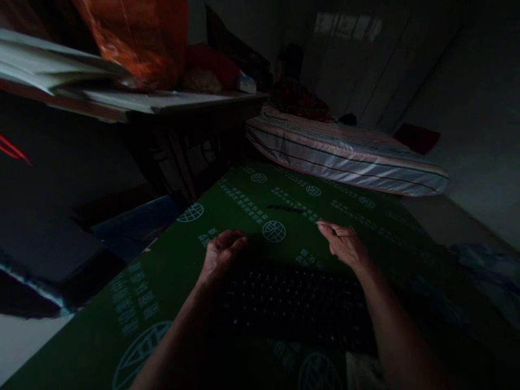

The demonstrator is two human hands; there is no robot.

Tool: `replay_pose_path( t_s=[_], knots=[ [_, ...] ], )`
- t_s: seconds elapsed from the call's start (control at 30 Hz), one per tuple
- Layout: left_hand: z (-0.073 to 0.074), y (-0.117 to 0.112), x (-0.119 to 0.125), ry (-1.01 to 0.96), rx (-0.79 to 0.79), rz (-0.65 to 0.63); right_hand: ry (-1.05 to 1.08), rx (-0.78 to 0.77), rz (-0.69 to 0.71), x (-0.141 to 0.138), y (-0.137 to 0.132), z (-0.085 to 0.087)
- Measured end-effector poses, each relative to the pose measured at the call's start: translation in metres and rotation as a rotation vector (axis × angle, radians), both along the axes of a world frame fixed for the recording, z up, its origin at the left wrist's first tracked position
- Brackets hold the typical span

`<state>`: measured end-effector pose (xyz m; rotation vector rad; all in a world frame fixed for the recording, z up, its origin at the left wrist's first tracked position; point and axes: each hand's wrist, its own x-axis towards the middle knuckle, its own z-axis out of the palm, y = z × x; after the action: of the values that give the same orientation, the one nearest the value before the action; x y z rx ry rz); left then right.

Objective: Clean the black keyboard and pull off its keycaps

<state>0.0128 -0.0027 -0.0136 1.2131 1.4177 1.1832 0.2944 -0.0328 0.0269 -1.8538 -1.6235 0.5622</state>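
In this dim room a black keyboard (292, 306) lies on a green printed sheet (162, 281) spread on the floor. My left hand (221, 257) hovers at the keyboard's far left corner, its fingers curled inward; nothing shows in them. My right hand (344, 245) is at the far right corner, fingers held together and pointing left, apparently holding nothing. A thin dark stick-like object (284, 208) lies on the sheet just beyond both hands.
A striped mattress (345, 154) lies beyond the sheet with dark red cloth (300, 100) on it. A low table (162, 103) at the left carries an orange plastic bag (142, 38) and papers. A blue flat item (134, 222) sits beside the sheet's left edge.
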Motion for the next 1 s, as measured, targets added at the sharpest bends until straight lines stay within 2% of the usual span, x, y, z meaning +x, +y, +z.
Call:
replay_pose_path(
  t_s=[0.1,0.23,0.53,0.67,1.0],
  knots=[
    [0.003,-0.002,0.001,0.007,0.018,-0.014,0.023,0.032,-0.007,-0.009,-0.017,-0.002],
    [0.006,-0.005,0.002,0.038,0.027,-0.019,0.243,-0.025,0.005,-0.021,-0.031,-0.007],
    [-0.005,0.0,0.002,0.031,0.032,-0.031,0.553,-0.123,0.169,-0.033,-0.04,-0.013],
    [-0.007,0.002,0.002,-0.005,0.038,-0.034,0.551,-0.162,0.188,-0.034,-0.038,-0.017],
    [-0.007,0.002,0.004,-0.047,0.036,-0.028,0.375,-0.164,0.19,-0.046,-0.04,-0.019]
  ],
)
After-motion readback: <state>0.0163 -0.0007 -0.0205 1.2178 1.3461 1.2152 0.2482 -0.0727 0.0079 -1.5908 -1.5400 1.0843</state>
